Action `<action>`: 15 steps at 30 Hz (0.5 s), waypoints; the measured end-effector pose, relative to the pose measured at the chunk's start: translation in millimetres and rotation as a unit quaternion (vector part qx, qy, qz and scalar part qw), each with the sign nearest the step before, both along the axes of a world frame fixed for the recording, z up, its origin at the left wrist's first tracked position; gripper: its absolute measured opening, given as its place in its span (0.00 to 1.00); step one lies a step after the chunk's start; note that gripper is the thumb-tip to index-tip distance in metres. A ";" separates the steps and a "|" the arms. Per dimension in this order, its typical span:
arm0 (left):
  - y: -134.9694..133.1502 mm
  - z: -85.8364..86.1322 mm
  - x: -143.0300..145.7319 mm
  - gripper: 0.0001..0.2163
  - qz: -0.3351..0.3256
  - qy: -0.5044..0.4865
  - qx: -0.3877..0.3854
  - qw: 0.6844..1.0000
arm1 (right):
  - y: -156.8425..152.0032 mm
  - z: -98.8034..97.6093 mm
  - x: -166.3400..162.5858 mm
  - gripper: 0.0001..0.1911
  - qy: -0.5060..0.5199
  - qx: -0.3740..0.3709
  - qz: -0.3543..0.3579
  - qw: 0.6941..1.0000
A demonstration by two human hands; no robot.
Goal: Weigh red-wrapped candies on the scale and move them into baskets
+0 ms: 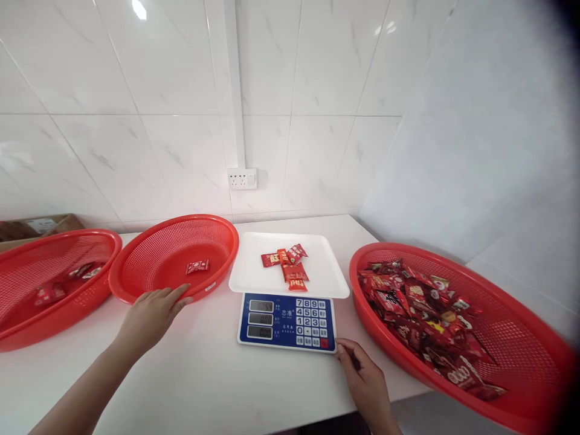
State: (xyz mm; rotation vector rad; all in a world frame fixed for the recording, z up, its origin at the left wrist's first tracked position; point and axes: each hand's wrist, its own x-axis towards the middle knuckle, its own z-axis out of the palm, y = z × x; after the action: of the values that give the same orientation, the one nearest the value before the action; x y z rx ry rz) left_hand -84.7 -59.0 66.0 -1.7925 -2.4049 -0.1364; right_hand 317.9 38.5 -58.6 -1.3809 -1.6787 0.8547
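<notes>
My left hand [151, 314] lies flat with fingers stretched out, resting on the near rim of the middle red basket [136, 290], which holds one red packet [198, 266]. My right hand [362, 380] rests on the white counter at the front right corner of the blue scale [287, 321], fingers loosely curled, holding nothing that I can see. Several red snack packets [288, 266] lie on the scale's white tray [317, 275]. The large red basket [521, 362] on the right is heaped with mixed red packets [421, 308].
A third red basket [27, 326] at the far left holds a few packets. A cardboard box [40, 225] stands behind it. A wall socket [242, 179] sits on the tiled wall behind the scale. The counter's front edge runs just below my right hand.
</notes>
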 end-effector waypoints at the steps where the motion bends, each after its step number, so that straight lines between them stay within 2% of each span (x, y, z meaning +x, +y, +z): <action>1: 2.0 1.4 0.3 0.23 0.007 -0.001 -0.007 1.000 | -0.2 -0.2 0.1 0.20 0.003 0.000 -0.003 1.000; 5: 9.8 6.1 7.3 0.24 0.028 -0.012 -0.029 0.999 | -1.3 -2.1 0.8 0.20 0.006 0.002 -0.017 1.000; 11: 26.7 5.2 17.4 0.24 0.055 0.004 -0.021 0.998 | -2.0 -3.4 2.2 0.19 0.003 0.012 -0.014 1.000; 13: 33.2 4.0 22.6 0.24 0.055 0.015 -0.003 0.998 | -1.9 -3.4 2.1 0.19 0.003 0.010 -0.013 1.000; 15: 41.0 4.7 33.3 0.22 0.027 0.021 0.044 0.998 | -1.7 -3.2 1.4 0.19 0.006 0.008 -0.010 1.000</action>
State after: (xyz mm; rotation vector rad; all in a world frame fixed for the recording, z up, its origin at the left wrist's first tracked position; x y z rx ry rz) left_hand -51.4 -18.0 70.6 -1.6756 -2.3770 -0.1935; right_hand 319.4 36.8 -61.8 -1.3756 -1.6571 0.8353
